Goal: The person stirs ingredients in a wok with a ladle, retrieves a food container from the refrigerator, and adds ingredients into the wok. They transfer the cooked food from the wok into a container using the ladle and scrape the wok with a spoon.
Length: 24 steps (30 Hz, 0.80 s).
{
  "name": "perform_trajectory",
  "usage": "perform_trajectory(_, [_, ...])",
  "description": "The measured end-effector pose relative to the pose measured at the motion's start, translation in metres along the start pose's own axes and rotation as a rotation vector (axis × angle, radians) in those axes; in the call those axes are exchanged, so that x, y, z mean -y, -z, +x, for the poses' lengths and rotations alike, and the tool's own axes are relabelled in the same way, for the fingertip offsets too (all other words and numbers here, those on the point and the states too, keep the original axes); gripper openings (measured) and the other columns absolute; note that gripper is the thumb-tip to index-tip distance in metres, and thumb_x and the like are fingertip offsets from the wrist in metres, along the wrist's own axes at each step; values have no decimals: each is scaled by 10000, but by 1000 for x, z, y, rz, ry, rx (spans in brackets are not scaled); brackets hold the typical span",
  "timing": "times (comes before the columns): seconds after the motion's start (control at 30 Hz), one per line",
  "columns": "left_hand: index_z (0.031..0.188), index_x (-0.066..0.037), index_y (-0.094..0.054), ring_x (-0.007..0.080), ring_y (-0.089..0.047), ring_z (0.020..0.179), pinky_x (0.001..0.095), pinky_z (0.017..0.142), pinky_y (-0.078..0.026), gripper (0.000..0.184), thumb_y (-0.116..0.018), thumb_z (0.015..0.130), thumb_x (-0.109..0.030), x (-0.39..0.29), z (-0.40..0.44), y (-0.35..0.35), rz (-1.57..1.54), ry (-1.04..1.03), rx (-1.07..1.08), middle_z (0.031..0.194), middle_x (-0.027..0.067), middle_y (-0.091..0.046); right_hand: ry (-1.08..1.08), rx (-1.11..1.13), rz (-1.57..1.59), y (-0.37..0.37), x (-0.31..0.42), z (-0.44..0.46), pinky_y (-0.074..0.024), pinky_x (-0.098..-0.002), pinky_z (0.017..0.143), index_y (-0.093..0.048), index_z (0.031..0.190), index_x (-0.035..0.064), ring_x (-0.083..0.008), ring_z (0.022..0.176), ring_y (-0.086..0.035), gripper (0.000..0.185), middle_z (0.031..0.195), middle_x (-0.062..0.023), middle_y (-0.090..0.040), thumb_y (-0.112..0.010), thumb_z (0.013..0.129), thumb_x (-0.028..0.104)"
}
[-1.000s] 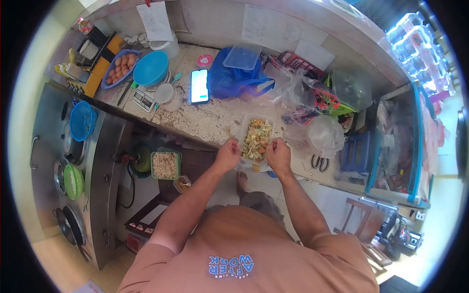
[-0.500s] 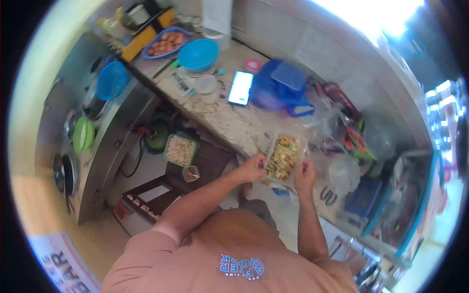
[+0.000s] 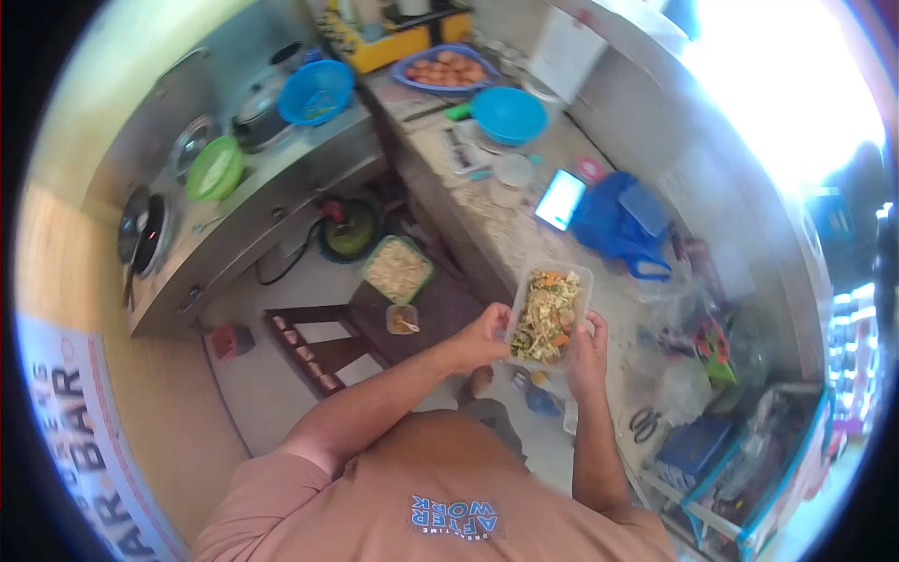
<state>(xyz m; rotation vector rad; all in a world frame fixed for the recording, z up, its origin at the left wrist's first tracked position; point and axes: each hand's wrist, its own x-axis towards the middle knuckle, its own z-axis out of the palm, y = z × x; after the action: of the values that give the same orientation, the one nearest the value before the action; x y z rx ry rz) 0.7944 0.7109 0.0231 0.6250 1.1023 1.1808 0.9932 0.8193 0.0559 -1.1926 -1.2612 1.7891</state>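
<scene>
A clear rectangular plastic container (image 3: 585, 286) is held up between my two hands, tilted toward me. It holds a chopped vegetable mix (image 3: 548, 318) with pale shreds, green pieces and orange bits. My left hand (image 3: 484, 339) grips its left side, with the thumb near the rim. On the opposite side, my right hand (image 3: 588, 356) has its fingers closed around the edge. Behind the container lies a lit phone (image 3: 560, 199) on the worktop, beside a blue plastic bag (image 3: 609, 220).
Eggs fill a purple-blue basket (image 3: 403, 75) near a blue bowl (image 3: 508, 115). Scissors (image 3: 644, 424) lie at the right. Below the counter, a green-edged tub (image 3: 423, 284) of pale food and a small cup (image 3: 403, 309) stand on a dark surface. A stove counter (image 3: 267, 164) runs along the left.
My view has swung left, so the counter things appear farther right and lower. The container now appears lifted and tilted in my hands, with my right fingers closed on its edge.
</scene>
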Motion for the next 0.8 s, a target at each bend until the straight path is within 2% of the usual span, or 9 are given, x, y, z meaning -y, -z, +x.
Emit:
perform_trajectory(0.1, [1237, -52, -354, 163, -516, 1103, 303, 875, -462, 578, -612, 727, 34, -11, -54, 35, 82, -158, -163, 1238, 111, -488, -31, 207, 113, -62, -12, -5, -423, -362, 977, -280, 1458, 127, -228, 1198, -475, 562, 1359, -116, -445, -528, 973, 265])
perform_trajectory(0.23, [1247, -34, -356, 177, -520, 1115, 321, 925, -472, 599, -660, 732, -5, -29, -152, 105, 187, -166, -362, 1222, 115, -492, -69, 548, 284, -188, -9, -35, -343, -468, 1095, -173, 1523, 148, -315, 1349, -370, 696, 1506, -137, -295, -541, 957, 316])
perform_trajectory(0.3, [1225, -34, -362, 180, -530, 1109, 328, 923, -483, 562, -661, 751, 1, -36, -199, 142, 393, -258, -524, 1212, 114, -494, -81, 656, 305, -254, -24, -48, -349, -470, 1091, -181, 1518, 130, -320, 1341, -380, 677, 1500, -131, -309, -528, 963, 305])
perform_trajectory(0.33, [1217, -34, -363, 181, -536, 1101, 331, 914, -488, 542, -657, 764, 4, -35, -222, 165, 299, -293, -530, 1213, 113, -490, -83, 696, 309, -285, -31, -56, -352, -471, 1089, -184, 1515, 121, -323, 1337, -385, 668, 1498, -127, -317, -521, 966, 300])
perform_trajectory(0.37, [1209, -35, -364, 182, -542, 1092, 334, 905, -494, 522, -654, 777, 7, -46, -239, 138, 182, -316, -493, 1215, 112, -486, -87, 734, 310, -276, -3, -75, -354, -463, 1091, -188, 1512, 108, -322, 1338, -385, 655, 1492, -121, -332, -513, 971, 282])
perform_trajectory(0.43, [1190, -45, -361, 187, -563, 1062, 339, 875, -510, 475, -645, 814, 16, -60, -299, 176, -38, -352, -491, 1228, 106, -470, -111, 852, 269, -346, -25, -80, -358, -458, 1089, -196, 1508, 104, -319, 1335, -390, 652, 1482, -120, -346, -515, 969, 285])
perform_trajectory(0.53, [1193, -56, -354, 184, -566, 1064, 329, 861, -513, 495, -655, 806, 13, -48, -350, 215, 77, -510, -689, 1236, 97, -448, -158, 1016, 220, -425, -24, -100, -361, -454, 1088, -218, 1496, 90, -299, 1326, -403, 640, 1458, -119, -373, -520, 963, 275])
perform_trajectory(0.6, [1191, -65, -348, 179, -575, 1055, 321, 844, -513, 496, -653, 809, 18, -87, -421, 221, -97, -488, -734, 1224, 81, -424, -241, 1122, 205, -488, -2, -130, -364, -450, 1086, -226, 1491, 84, -293, 1324, -406, 627, 1447, -120, -384, -518, 963, 255])
perform_trajectory(0.8, [1177, -70, -365, 167, -584, 1021, 306, 825, -507, 440, -636, 844, 24, -94, -479, 311, -154, -605, -902, 1206, 60, -424, -213, 1288, 99, -637, -18, -140, -393, -430, 1051, -224, 1488, 36, -280, 1288, -430, 618, 1438, -134, -392, -495, 961, 213])
